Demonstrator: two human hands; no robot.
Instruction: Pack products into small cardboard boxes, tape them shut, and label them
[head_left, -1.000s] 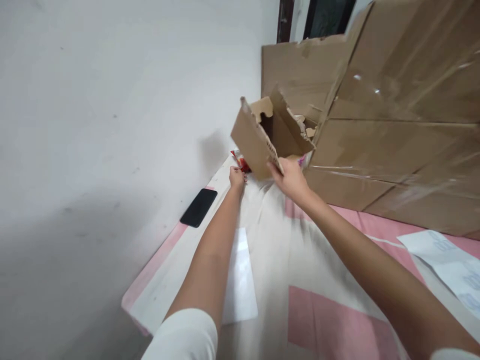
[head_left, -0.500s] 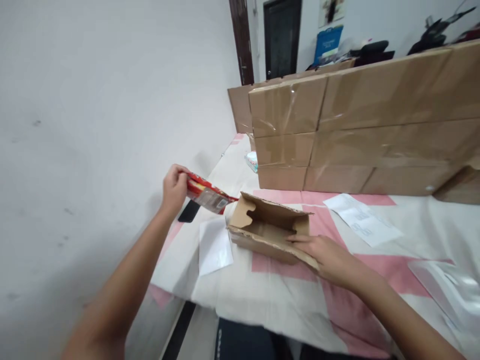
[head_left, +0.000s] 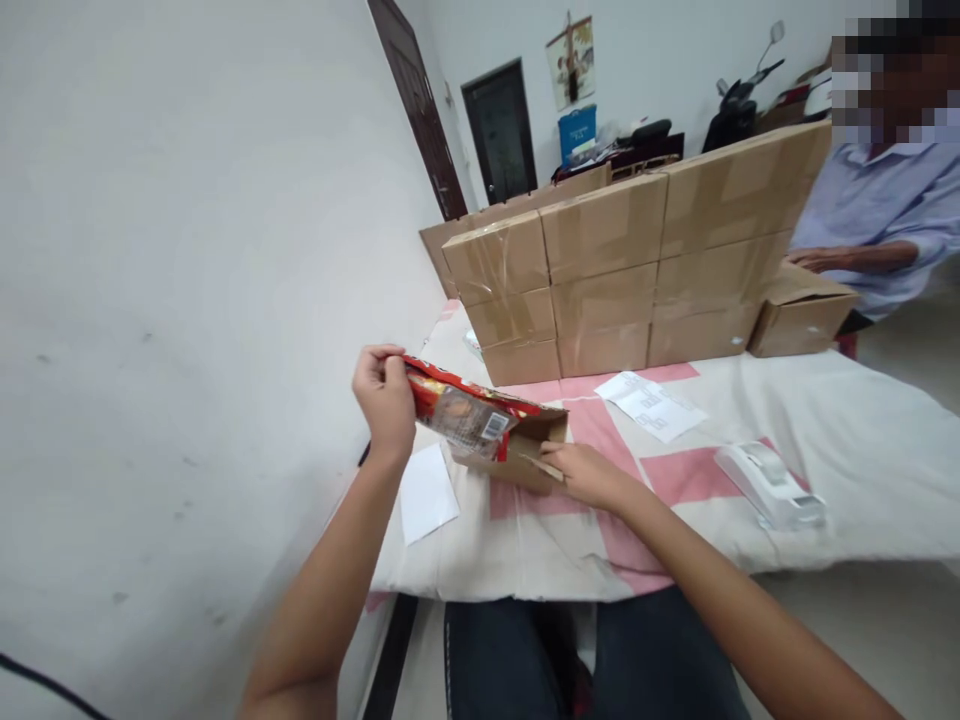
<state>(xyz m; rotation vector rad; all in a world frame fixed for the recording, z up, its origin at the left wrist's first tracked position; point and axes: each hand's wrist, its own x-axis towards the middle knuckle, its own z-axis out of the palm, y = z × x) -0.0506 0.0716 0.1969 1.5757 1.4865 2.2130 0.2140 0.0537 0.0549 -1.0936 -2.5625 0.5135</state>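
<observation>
My left hand (head_left: 384,397) is closed on one end of a red snack packet (head_left: 459,412). The packet's other end reaches into the mouth of a small open cardboard box (head_left: 525,455) lying on its side on the cloth-covered table (head_left: 840,420). My right hand (head_left: 589,472) grips the box's near edge, fingers bent over the flap. Both hands work close together near the table's left front part.
A wall of taped cardboard boxes (head_left: 615,275) stands across the back of the table. A white slip (head_left: 425,492) lies left of the box, a printed sheet (head_left: 651,405) and a clear tape dispenser (head_left: 772,485) to the right. Another person (head_left: 885,215) sits at the far right with a box (head_left: 799,315).
The small box has come down from the air onto the table. My left hand has picked up the red packet and brought its end into the box mouth. The view has pulled back.
</observation>
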